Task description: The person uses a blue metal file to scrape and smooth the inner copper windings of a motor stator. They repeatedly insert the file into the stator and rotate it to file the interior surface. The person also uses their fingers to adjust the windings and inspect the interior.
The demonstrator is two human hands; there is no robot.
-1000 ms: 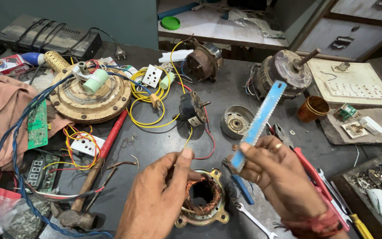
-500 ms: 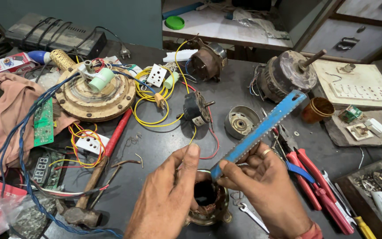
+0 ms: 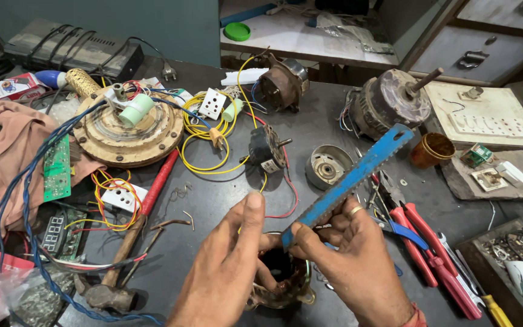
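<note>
My right hand [image 3: 352, 260] grips a blue saw blade [image 3: 349, 184] near its lower end; the blade slants up to the right, its lower tip pointing down at a round motor stator with copper windings [image 3: 286, 284]. My left hand [image 3: 228, 266] steadies that stator on the dark workbench, fingers reaching into its bore, thumb raised. Much of the stator is hidden behind both hands.
Red-handled pliers [image 3: 428, 254] lie right of my right hand. A hammer [image 3: 125, 254] lies to the left. Further back are a small black motor [image 3: 266, 148], a metal end cap [image 3: 328, 166], a round fan base [image 3: 125, 127], yellow wires [image 3: 204, 130], two larger motors [image 3: 388, 103] and a green circuit board [image 3: 57, 166].
The blade has tilted lower and its bottom end has come down toward the stator. My left hand stayed on the stator.
</note>
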